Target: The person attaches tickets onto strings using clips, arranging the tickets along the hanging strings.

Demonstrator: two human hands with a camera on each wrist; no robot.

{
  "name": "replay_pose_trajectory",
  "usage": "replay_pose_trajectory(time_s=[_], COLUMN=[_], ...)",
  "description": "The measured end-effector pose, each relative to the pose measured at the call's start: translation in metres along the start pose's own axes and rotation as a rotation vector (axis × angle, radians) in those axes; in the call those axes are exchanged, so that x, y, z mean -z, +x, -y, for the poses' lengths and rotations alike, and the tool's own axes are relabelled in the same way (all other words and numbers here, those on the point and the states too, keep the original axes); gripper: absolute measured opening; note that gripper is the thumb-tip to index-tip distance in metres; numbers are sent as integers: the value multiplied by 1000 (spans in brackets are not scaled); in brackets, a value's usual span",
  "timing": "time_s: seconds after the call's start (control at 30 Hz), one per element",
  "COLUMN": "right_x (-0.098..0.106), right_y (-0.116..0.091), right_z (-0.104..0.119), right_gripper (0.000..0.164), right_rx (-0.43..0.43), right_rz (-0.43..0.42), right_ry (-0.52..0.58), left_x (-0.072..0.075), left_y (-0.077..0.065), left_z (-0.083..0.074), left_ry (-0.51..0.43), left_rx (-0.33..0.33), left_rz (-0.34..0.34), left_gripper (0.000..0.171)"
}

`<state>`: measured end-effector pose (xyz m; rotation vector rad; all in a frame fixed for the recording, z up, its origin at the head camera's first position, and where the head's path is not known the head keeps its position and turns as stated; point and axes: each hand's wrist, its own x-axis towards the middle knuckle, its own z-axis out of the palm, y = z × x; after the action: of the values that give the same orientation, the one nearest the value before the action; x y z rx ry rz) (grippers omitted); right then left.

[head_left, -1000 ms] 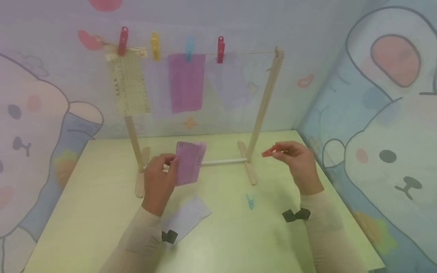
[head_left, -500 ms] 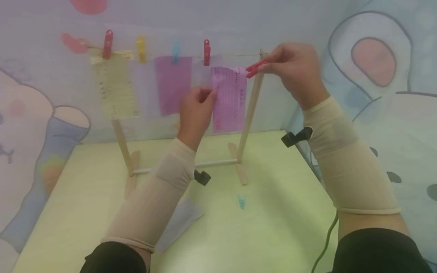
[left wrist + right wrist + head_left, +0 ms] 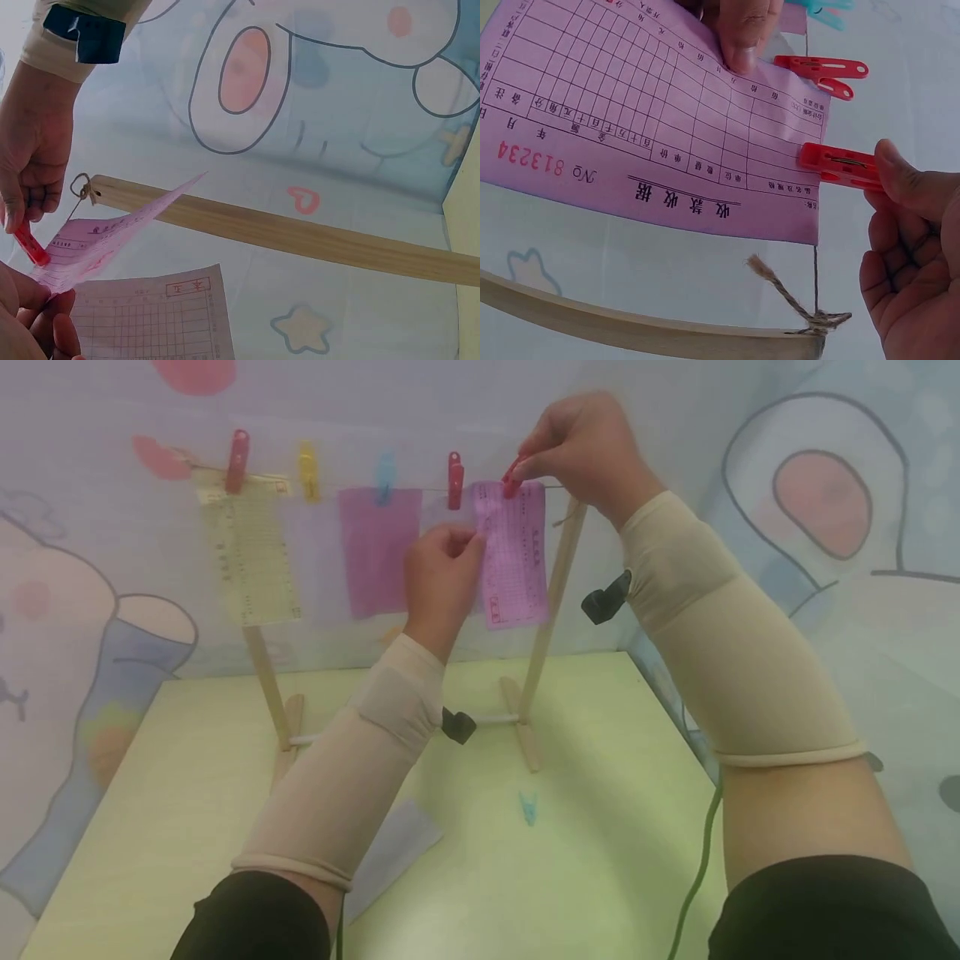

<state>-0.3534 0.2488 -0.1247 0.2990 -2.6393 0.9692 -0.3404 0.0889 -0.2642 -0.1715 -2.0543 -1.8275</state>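
My left hand pinches the left edge of a pink printed receipt, which hangs upright at the twine line. My right hand holds a red clothespin between thumb and fingers at the receipt's top edge. In the right wrist view, the tip of that clothespin lies over the paper's edge beside the twine. To the left, another red clothespin sits on the line. The wooden post stands just right of the paper.
A yellowish form and a purple sheet hang on the line, with yellow and blue clothespins. On the table lie a light blue clothespin and a pale sheet.
Both hands have risen from above the table to the line. The left brought the pink receipt up and right; the right brought the red clothespin left onto its top edge.
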Motion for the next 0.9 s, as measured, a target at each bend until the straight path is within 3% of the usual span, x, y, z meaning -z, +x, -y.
replay_pose_trajectory(time_s=[0.2,0.37,0.63,0.73,0.9], right_x=[-1,-1,3,3,-8], right_y=[6,5,-5,-20,-65], right_z=[-2,-7,-22,-34,-70], right_gripper=[29,38,61,68,49], right_rx=[-30,-4,16,48,241], right_rz=[96,147,145,61,-266], right_ry=[-55,-116,-196,-207,-90], left_x=[-2,-2,10,24,58], left_y=[3,4,-4,-14,-49], left_z=[1,4,22,32,70], left_ry=[43,54,89,131,202], left_rx=[-1,-25,-171,-215,-273], left_rz=[1,14,-5,-43,-135], left_gripper=[20,22,23,24,20])
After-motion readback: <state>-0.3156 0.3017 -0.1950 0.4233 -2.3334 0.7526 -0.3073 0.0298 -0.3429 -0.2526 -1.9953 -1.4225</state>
